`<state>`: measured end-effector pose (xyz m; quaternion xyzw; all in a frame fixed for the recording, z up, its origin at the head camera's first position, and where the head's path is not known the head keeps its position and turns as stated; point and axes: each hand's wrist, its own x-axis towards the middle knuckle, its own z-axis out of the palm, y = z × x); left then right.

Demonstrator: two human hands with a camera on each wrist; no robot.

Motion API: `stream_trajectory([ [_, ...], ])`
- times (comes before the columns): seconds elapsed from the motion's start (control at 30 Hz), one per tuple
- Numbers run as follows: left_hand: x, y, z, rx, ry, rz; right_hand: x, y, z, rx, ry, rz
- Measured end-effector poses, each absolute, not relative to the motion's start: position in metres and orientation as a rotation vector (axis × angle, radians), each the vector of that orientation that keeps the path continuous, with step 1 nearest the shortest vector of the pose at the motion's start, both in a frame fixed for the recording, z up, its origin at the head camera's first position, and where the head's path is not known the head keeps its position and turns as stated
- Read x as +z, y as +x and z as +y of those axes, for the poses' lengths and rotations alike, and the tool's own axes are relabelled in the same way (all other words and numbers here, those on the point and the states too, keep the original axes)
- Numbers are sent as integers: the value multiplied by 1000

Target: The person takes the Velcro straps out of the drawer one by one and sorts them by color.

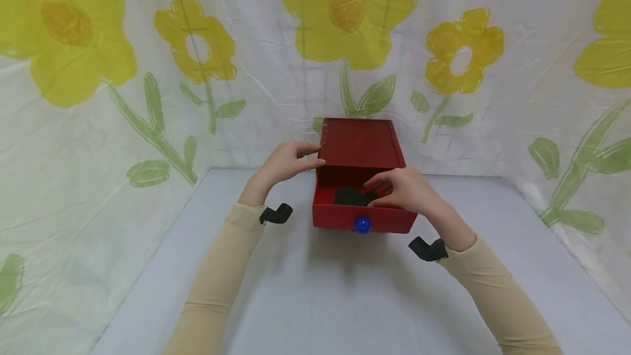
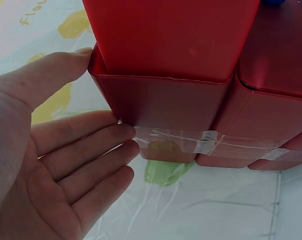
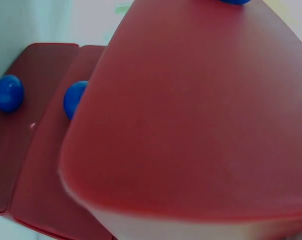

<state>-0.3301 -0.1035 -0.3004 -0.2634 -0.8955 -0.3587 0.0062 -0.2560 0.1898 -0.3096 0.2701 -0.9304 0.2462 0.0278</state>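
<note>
A red drawer unit (image 1: pixel 362 141) stands on the table with its top drawer (image 1: pixel 340 218) pulled out toward me, a round blue knob (image 1: pixel 362 225) on the front. Inside the drawer lies a flat, round black disc (image 1: pixel 348 196) with a ringed face. Reaching over the drawer's front right, my right hand (image 1: pixel 406 189) has its thumb and fingers curled about a small dark object (image 1: pixel 370 198) beside the disc; its kind is hidden. My left hand (image 1: pixel 291 162), fingers extended, touches the unit's left side. In the left wrist view, the thumb (image 2: pixel 65 67) lies at the top edge.
Other red drawers with blue knobs (image 3: pixel 9 93) sit below the pulled-out one. Clear tape (image 2: pixel 206 142) runs across the unit's back. Behind the white table (image 1: pixel 296 300) hangs a pale sheet (image 1: pixel 266 43) printed with yellow flowers.
</note>
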Motion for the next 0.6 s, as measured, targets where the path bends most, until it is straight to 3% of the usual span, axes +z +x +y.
stream_trajectory([
  [0.6,-300,-328,-103,-1134,-815,-2815,-313,-260,186,678,881,-2820],
])
